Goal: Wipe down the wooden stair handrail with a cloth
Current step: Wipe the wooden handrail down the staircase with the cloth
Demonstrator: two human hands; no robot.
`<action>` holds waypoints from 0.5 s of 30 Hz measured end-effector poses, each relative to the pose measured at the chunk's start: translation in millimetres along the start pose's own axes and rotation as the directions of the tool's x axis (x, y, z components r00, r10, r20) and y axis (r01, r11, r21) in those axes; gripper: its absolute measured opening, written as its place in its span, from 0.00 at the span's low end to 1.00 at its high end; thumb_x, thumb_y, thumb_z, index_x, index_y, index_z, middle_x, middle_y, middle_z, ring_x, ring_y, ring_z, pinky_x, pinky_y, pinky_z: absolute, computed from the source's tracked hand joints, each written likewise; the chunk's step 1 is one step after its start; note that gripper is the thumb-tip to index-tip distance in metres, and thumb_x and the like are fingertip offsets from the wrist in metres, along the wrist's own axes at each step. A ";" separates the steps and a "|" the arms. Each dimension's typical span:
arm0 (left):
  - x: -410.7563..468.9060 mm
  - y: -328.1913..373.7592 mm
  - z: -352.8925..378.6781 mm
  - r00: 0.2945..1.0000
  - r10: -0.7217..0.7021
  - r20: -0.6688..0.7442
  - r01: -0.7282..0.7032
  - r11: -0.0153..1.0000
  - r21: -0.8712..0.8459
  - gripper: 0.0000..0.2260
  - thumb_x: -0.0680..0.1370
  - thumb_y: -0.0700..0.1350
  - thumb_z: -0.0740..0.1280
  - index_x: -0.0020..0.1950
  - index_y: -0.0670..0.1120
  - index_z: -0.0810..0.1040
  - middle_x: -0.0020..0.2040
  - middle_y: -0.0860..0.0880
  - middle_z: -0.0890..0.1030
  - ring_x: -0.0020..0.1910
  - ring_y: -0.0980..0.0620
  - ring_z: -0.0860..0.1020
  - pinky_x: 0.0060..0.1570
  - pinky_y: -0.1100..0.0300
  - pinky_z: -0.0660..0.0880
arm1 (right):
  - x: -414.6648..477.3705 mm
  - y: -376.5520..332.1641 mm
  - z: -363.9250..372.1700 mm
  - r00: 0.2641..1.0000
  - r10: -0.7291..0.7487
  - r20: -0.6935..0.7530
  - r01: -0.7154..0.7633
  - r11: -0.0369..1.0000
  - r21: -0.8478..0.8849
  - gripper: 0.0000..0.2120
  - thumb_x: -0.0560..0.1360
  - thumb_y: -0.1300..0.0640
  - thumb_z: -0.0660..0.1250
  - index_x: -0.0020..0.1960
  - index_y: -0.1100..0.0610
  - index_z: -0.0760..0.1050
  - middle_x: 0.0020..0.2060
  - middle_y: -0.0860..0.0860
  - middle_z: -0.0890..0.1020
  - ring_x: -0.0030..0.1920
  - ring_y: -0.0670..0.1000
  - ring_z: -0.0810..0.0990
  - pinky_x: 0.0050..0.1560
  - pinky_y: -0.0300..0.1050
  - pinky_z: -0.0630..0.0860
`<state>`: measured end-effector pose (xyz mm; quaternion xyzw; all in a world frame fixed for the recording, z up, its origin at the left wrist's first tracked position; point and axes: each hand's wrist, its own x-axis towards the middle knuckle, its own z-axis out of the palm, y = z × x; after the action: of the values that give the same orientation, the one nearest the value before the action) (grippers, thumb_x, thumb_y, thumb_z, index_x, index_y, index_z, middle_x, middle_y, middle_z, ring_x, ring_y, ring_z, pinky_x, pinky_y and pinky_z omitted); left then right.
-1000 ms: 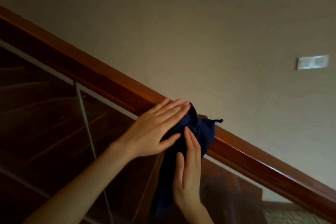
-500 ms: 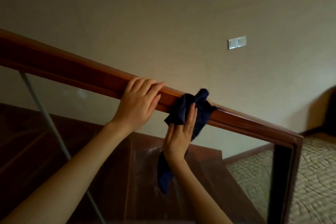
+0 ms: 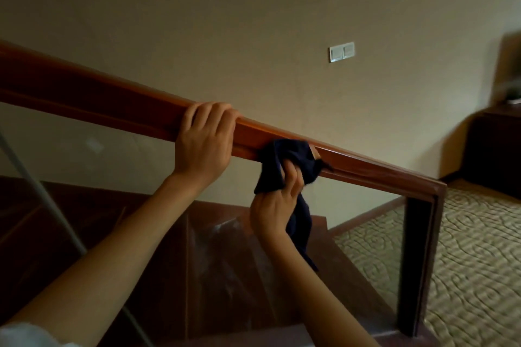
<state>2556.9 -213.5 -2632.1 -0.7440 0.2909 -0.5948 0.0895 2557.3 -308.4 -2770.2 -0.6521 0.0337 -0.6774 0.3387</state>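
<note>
The left hand (image 3: 204,144) curls over the top of the rail (image 3: 112,104), fingers wrapped across its upper edge, gripping bare wood just uphill of the cloth (image 3: 284,159). The right hand (image 3: 275,210) sits below the rail with fingers and thumb pinched on a bunch of the cloth. The cloth's upper part lies against the rail's near face and over its top, and a loose tail hangs past the wrist in front of the glass (image 3: 366,222). How far the cloth reaches down the far side is hard to tell from this angle.

The step in hand looks to be wiping the lower stretch toward the post (image 3: 420,248). It would go best with the cloth spread flatter so more fabric meets the wood, wrapped over the top and both faces. It would then be drawn down the slope in one steady stroke to the corner. The moulded lower edge probably needs a fingertip pressed through the cloth. Gathering the tail would stop it dragging on the glass, and the left hand serves well as a brace.
</note>
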 end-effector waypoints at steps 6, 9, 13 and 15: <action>-3.5 -2.5 2.5 0.999 0.038 -0.021 -0.037 0.999 0.022 0.11 0.82 0.42 0.57 0.56 0.43 0.78 0.54 0.44 0.80 0.55 0.43 0.75 0.61 0.52 0.65 | 18.7 1.5 13.2 0.945 -0.327 0.026 0.327 0.945 0.005 0.08 0.72 0.62 0.59 0.51 0.59 0.67 0.51 0.55 0.68 0.52 0.57 0.69 0.55 0.51 0.67; -4.3 0.3 0.8 1.000 0.011 -0.008 -0.011 0.998 -0.064 0.11 0.81 0.41 0.57 0.58 0.42 0.78 0.55 0.43 0.79 0.56 0.43 0.75 0.63 0.52 0.63 | 3.6 54.8 -2.9 0.998 -0.028 -0.048 0.024 0.996 -0.081 0.06 0.71 0.63 0.54 0.48 0.60 0.62 0.50 0.56 0.65 0.51 0.58 0.66 0.53 0.60 0.69; -0.8 1.3 2.6 1.000 -0.011 -0.006 0.011 0.999 -0.050 0.12 0.81 0.42 0.57 0.56 0.43 0.79 0.54 0.45 0.80 0.55 0.44 0.76 0.62 0.52 0.64 | -7.4 38.0 -12.6 0.889 0.459 0.013 -0.457 0.883 0.104 0.29 0.65 0.60 0.65 0.62 0.52 0.58 0.60 0.51 0.62 0.62 0.57 0.63 0.68 0.61 0.66; -1.4 0.3 0.5 1.000 -0.026 -0.001 0.026 0.999 -0.046 0.12 0.81 0.41 0.57 0.55 0.43 0.79 0.54 0.45 0.80 0.54 0.44 0.76 0.61 0.52 0.65 | -5.0 14.6 -3.7 0.967 0.255 0.011 -0.255 0.963 0.086 0.25 0.64 0.64 0.62 0.59 0.59 0.60 0.58 0.55 0.63 0.60 0.59 0.64 0.65 0.58 0.66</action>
<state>2557.1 -213.1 -2633.6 -0.7490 0.2951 -0.5897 0.0643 2559.6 -318.6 -2782.1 -0.6270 0.0879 -0.6290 0.4511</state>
